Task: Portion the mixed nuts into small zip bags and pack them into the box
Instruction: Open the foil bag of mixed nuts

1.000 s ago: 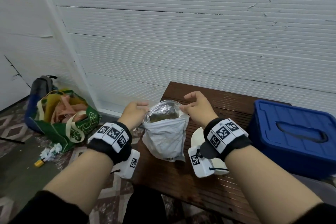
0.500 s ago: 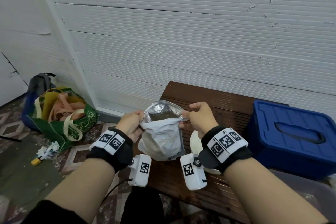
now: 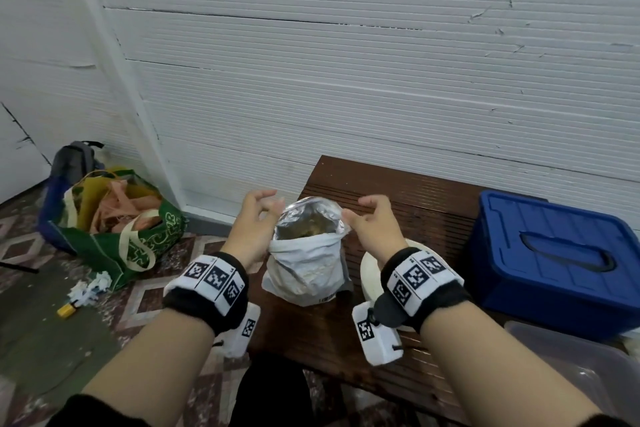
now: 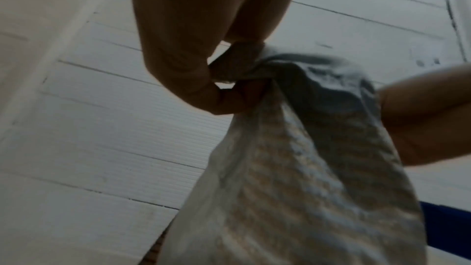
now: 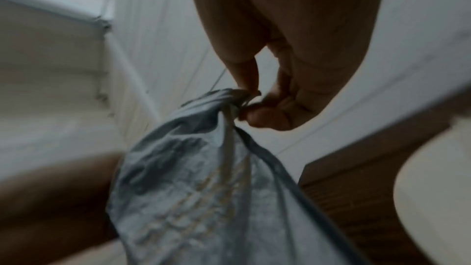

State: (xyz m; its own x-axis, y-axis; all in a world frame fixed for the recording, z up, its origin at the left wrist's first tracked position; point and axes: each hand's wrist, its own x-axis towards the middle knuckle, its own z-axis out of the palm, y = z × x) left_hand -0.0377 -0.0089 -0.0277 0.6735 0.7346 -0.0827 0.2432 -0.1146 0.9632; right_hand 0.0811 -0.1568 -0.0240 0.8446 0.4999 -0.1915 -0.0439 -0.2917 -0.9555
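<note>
A white pouch of mixed nuts (image 3: 304, 263) with a silver foil lining stands on the brown table (image 3: 311, 333), its mouth wide and brown nuts (image 3: 308, 227) showing inside. My left hand (image 3: 273, 210) pinches the left side of the rim. In the left wrist view, thumb and fingertips (image 4: 229, 96) squeeze a fold of the pouch (image 4: 293, 188). My right hand (image 3: 349, 215) pinches the right side of the rim, and the right wrist view shows the same pinch on the pouch (image 5: 203, 188). A blue box (image 3: 554, 253) with its lid on sits at the right. No small zip bags show.
A white plate (image 3: 370, 274) lies on the table just right of the pouch, under my right wrist. A clear plastic tub (image 3: 571, 367) sits at the front right. On the floor to the left stand a green tote bag (image 3: 114, 229) and a grey backpack (image 3: 74, 159).
Both hands have shifted from a fuller grip on the pouch top to fingertip pinches on its rim. The mouth now stands wider and the nuts show inside.
</note>
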